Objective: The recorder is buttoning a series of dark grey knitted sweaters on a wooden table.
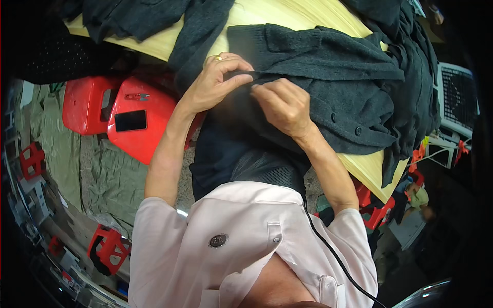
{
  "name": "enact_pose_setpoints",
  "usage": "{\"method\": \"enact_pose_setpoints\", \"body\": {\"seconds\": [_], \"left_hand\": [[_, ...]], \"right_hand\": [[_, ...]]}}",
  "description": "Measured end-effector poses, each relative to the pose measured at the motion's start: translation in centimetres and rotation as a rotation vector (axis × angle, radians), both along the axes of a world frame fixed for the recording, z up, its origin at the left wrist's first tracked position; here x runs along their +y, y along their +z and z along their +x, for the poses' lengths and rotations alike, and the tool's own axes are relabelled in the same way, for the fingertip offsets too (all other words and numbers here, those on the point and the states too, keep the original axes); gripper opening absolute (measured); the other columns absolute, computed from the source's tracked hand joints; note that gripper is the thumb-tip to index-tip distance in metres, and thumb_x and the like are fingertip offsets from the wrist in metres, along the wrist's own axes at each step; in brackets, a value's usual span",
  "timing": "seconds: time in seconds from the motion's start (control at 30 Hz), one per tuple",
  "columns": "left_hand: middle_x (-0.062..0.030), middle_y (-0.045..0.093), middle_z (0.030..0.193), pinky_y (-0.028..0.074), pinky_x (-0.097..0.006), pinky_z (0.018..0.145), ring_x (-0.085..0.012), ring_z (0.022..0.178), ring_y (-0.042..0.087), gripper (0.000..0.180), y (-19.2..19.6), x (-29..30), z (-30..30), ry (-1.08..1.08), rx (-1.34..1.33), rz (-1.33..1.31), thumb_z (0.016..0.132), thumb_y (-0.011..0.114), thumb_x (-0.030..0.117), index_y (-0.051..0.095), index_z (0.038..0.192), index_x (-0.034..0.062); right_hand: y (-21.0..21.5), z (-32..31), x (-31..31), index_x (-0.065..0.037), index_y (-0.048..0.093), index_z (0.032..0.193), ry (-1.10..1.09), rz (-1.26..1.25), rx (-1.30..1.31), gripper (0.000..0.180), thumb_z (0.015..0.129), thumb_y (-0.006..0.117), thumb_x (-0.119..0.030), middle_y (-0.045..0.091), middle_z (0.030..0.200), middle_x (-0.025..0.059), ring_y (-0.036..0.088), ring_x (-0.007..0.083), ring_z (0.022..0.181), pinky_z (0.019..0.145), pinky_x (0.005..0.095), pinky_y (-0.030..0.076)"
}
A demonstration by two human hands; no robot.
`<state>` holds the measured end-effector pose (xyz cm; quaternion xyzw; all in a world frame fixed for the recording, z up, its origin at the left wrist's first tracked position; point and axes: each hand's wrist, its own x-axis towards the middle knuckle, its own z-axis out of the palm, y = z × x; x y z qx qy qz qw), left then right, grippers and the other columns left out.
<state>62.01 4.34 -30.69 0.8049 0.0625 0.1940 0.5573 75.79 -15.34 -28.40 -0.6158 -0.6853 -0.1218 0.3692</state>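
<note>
A dark grey knitted cardigan (339, 84) lies across the table edge in front of me, with buttons showing along its near side. My left hand (218, 82) is closed at its left part, thumb and forefinger pinched on the knit; a ring sits on one finger. Close beside it, my right hand (285, 105) is curled with its fingertips together near the same spot. Whatever is between the right fingertips is too small and blurred to make out. Part of the cardigan hangs down toward my lap.
More dark garments (133, 20) lie on the pale wooden table (303, 10) at the far left and far right. Left of me, a red stool (146, 136) bears a black phone (131, 121) and thread snips (137, 96). A cable (328, 246) runs down my shirt.
</note>
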Motion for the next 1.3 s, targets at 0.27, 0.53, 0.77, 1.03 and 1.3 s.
{"method": "enact_pose_setpoints", "body": {"seconds": [0.27,0.53,0.77,1.03,1.3], "left_hand": [[-0.009,0.08,0.107,0.049,-0.039,0.101,-0.0252,0.105,0.071,0.021,0.0,-0.4,-0.5,0.041,0.081,0.189,0.102,0.078,0.025,0.082,0.109,0.0053],[-0.0088,0.081,0.106,0.057,-0.035,0.094,-0.0231,0.102,0.077,0.011,-0.8,-0.8,0.3,0.117,-0.158,-0.03,0.102,0.08,0.012,0.083,0.109,0.0031],[-0.0078,0.079,0.112,0.055,-0.031,0.095,-0.0173,0.105,0.071,0.018,0.5,-0.3,-0.5,0.025,0.067,-0.068,0.107,0.077,0.015,0.082,0.117,0.0014],[-0.0081,0.08,0.114,0.056,-0.033,0.098,-0.0193,0.109,0.073,0.024,0.2,0.2,-0.8,-0.059,-0.072,-0.089,0.091,0.089,0.004,0.086,0.115,0.005],[-0.0053,0.082,0.103,0.054,-0.033,0.097,-0.0189,0.101,0.075,0.025,-0.3,0.3,-0.7,-0.07,-0.122,0.088,0.086,0.092,0.007,0.089,0.111,0.0088]], "right_hand": [[-0.1,0.2,0.9,-0.004,0.079,0.101,-0.046,0.08,-0.13,0.018,0.084,0.084,-0.004,0.074,0.089,0.0044,0.074,0.0188,0.076,0.062,0.0318,0.059],[0.4,-0.6,0.3,-0.007,0.072,0.102,0.09,-0.039,-0.24,0.014,0.09,0.079,-0.011,0.072,0.097,0.0034,0.072,0.0177,0.08,0.069,0.0319,0.06],[-0.7,0.1,0.7,-0.007,0.072,0.1,-0.105,-0.041,-0.069,0.01,0.093,0.079,-0.007,0.065,0.083,0.0036,0.068,0.0191,0.066,0.053,0.0347,0.053],[0.4,-0.1,0.9,-0.016,0.074,0.098,-0.168,0.011,-0.254,0.012,0.088,0.079,-0.017,0.073,0.115,0.0011,0.07,0.0185,0.108,0.096,0.0382,0.047],[0.2,1.0,1.1,-0.012,0.07,0.089,-0.035,-0.105,-0.03,0.015,0.082,0.084,-0.013,0.076,0.097,0.0015,0.074,0.0219,0.091,0.081,0.0382,0.054]]}}
